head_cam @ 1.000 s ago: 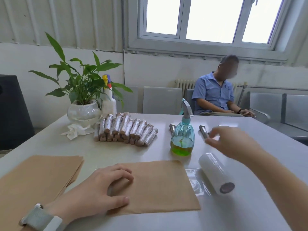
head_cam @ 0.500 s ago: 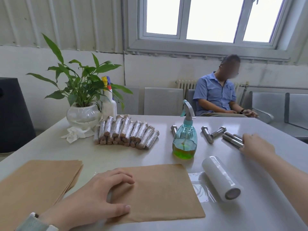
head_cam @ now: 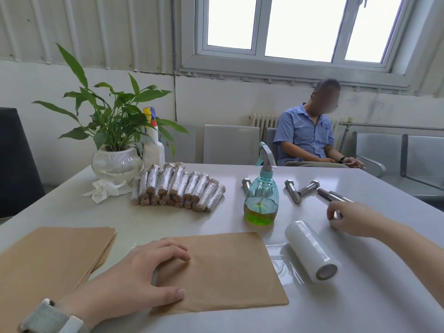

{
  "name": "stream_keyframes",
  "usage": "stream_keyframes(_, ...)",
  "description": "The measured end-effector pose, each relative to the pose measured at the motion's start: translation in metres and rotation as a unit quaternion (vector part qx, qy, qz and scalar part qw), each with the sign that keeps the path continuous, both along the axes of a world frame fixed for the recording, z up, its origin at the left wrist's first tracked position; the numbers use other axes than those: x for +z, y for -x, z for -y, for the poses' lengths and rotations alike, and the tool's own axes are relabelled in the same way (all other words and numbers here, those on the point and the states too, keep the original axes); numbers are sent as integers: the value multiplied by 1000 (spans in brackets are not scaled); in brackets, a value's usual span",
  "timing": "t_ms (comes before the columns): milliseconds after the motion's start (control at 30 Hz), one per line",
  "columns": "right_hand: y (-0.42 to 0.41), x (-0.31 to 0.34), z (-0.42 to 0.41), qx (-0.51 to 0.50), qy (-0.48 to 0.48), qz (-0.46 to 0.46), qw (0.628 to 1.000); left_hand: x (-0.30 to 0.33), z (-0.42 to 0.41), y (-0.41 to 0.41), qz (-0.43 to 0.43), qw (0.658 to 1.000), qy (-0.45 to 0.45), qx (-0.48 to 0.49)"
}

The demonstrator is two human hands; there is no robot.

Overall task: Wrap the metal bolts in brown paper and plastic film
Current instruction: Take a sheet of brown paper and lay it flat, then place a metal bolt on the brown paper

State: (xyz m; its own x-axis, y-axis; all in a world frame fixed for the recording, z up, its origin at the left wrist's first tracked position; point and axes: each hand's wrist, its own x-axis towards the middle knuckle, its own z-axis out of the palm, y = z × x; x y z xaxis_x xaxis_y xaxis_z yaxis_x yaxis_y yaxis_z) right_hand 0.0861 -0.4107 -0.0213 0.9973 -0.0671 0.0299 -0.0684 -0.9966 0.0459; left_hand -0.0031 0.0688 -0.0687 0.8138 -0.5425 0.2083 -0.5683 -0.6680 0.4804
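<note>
A single sheet of brown paper (head_cam: 228, 272) lies flat in front of me, and my left hand (head_cam: 144, 275) rests on its left part with the fingers spread. To its right lies a roll of plastic film (head_cam: 310, 248) with a loose flap of film (head_cam: 281, 263) on the table. Several bare metal bolts (head_cam: 293, 191) lie at the right rear. My right hand (head_cam: 348, 218) curls its fingers round one bolt (head_cam: 336, 215) there, mostly hiding it. A pile of wrapped bolts (head_cam: 177, 188) sits at the centre left.
A stack of brown paper sheets (head_cam: 48, 260) lies at the left. A green spray bottle (head_cam: 261, 200) stands between the wrapped pile and the loose bolts. A potted plant (head_cam: 115, 162), a white bottle (head_cam: 153, 150) and a crumpled tissue (head_cam: 103, 191) are at the back left. A person (head_cam: 307, 138) sits behind the table.
My right hand has moved right and toward me from beside the spray bottle to the loose bolts and now grips one. My left hand has stayed on the paper.
</note>
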Motion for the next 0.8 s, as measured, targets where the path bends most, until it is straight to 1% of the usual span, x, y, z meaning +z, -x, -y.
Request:
stream_keyframes(67, 7, 6, -3, 37, -16, -37, 998, -1, 0, 0, 1, 1000, -3, 2)
stream_keyframes(133, 12, 8, -2, 68, 28, -57, 996, -1, 0, 0, 0, 1000, -9, 3)
stream_keyframes(200, 16, 6, 0, 89, 110, -51, 989, 0, 0, 0, -3, 1000, -11, 4)
stream_keyframes(233, 18, 5, 0, 102, 136, -42, 985, 0, 0, 0, -5, 1000, -12, 6)
stream_keyframes(367, 27, 0, 7, 159, 142, -27, 977, 3, 0, 1, -20, 1000, -15, 15)
stream_keyframes(467, 38, 2, 10, 169, 164, 1, 972, 4, 0, 4, -34, 999, -7, 31)
stream_keyframes(533, 50, 15, 6, 137, 147, 48, 978, 4, 0, 5, -52, 998, 5, 41)
stream_keyframes(600, 59, 33, -1, 126, 94, 105, 982, 3, 0, 5, -66, 997, 6, 45)
stream_keyframes(667, 72, 51, -27, 191, 7, 174, 966, 3, 0, 5, -76, 996, 9, 48)
stream_keyframes(700, 81, 59, -52, 237, -15, 182, 954, 2, -1, 5, -78, 996, 9, 51)
stream_keyframes(733, 88, 63, -77, 281, -29, 165, 945, 2, -1, 5, -79, 995, 7, 55)
stream_keyframes(800, 94, 59, -128, 351, -53, 99, 929, 2, -1, 6, -79, 995, 4, 61)
